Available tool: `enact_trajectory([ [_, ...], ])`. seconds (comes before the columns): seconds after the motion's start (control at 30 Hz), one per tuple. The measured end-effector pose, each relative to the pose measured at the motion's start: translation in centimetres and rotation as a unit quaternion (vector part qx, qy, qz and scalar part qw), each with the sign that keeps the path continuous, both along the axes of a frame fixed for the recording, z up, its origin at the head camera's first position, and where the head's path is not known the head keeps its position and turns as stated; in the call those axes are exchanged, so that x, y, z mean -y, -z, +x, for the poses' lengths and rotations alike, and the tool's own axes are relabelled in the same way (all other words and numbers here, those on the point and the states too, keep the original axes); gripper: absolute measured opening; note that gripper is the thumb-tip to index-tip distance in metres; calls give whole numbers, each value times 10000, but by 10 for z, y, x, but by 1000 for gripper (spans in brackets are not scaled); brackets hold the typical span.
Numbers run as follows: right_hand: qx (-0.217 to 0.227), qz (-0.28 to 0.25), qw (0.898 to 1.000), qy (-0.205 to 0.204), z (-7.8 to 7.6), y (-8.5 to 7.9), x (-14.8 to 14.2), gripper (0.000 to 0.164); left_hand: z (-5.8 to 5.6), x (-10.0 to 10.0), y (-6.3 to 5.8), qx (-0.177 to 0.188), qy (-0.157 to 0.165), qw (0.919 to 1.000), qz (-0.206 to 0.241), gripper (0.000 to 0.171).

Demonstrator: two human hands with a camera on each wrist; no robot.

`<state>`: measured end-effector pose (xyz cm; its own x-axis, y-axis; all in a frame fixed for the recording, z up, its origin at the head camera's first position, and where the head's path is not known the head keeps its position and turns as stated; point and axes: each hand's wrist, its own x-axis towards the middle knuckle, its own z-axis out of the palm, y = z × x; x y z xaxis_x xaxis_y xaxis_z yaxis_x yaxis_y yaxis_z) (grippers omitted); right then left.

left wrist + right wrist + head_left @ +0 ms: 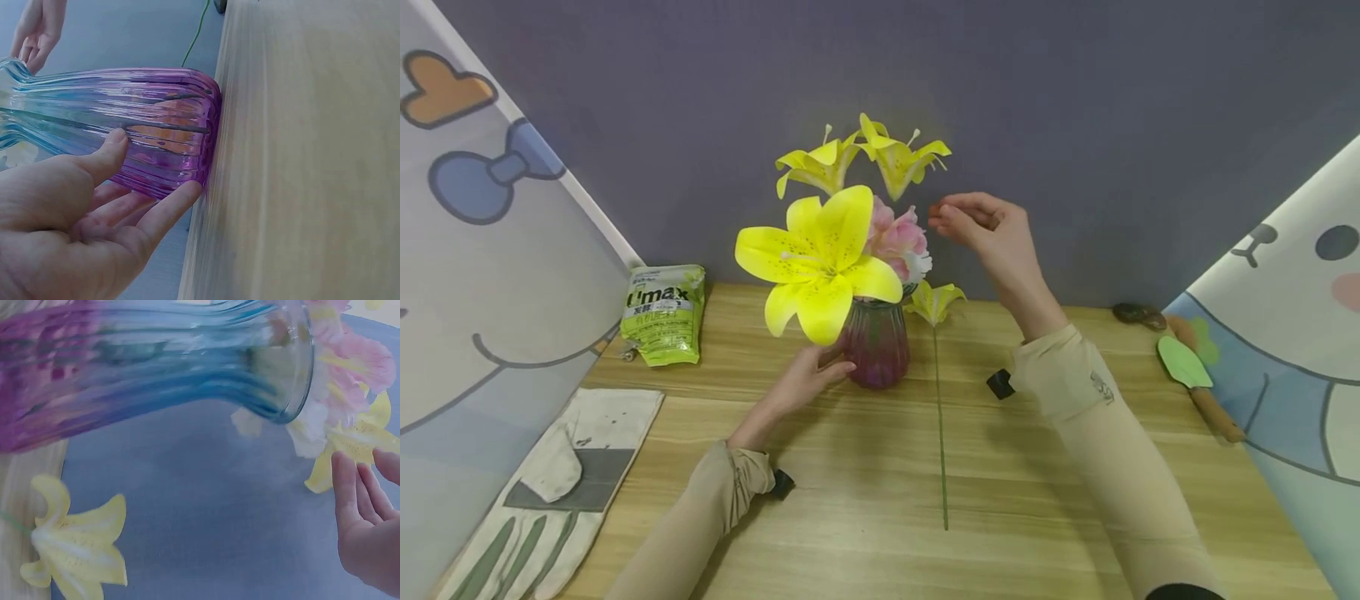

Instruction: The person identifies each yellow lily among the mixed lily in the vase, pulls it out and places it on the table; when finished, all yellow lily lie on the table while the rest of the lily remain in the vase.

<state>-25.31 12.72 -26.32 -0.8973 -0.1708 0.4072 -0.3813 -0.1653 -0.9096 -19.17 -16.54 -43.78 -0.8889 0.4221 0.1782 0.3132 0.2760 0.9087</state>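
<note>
A ribbed glass vase [880, 354], purple at the base and blue toward its neck, stands upright on the table. My left hand [805, 379] holds its lower part, with the thumb [112, 153] on the near side and fingers around the underside in the left wrist view. In the vase are a large yellow lily [827, 267], two more yellow lilies behind, and pink flowers [898, 237]. Right of the blooms my right hand [996, 233] is raised, fingers loosely bent with nothing between them; in the right wrist view its fingertips overlap a lily [356, 440].
A single-stemmed yellow lily [936, 304] lies on the table right of the vase. A green Umax bag [666, 317] stands at the back left above work gloves [580, 467]. On the right are a green trowel [1183, 362] and dark stones [1138, 314]. Printed panels flank both sides.
</note>
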Motion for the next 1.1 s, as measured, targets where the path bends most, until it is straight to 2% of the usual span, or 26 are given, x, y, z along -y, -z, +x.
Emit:
enact_trajectory([
  [0.13,143,77,9998,-79,-6,-5,8,20,1,0,-1,43,-22,10000,1,56],
  [0.3,179,932,9955,8,-13,-6,16,33,2,0,0,145,-60,9998,-92,55],
  [0.43,106,1408,9899,-72,-18,-6,22,34,1,0,0,122,-71,9998,-134,55],
  [0.57,126,1358,9905,-199,-20,-7,31,35,1,0,0,112,-74,9998,-123,55],
  [0.83,428,1204,9918,-58,-20,-7,44,32,2,-2,-2,141,-100,9998,-85,51],
  [1.1,390,1057,9936,-113,-22,-4,44,29,1,0,1,-9,-166,9997,-203,53],
])
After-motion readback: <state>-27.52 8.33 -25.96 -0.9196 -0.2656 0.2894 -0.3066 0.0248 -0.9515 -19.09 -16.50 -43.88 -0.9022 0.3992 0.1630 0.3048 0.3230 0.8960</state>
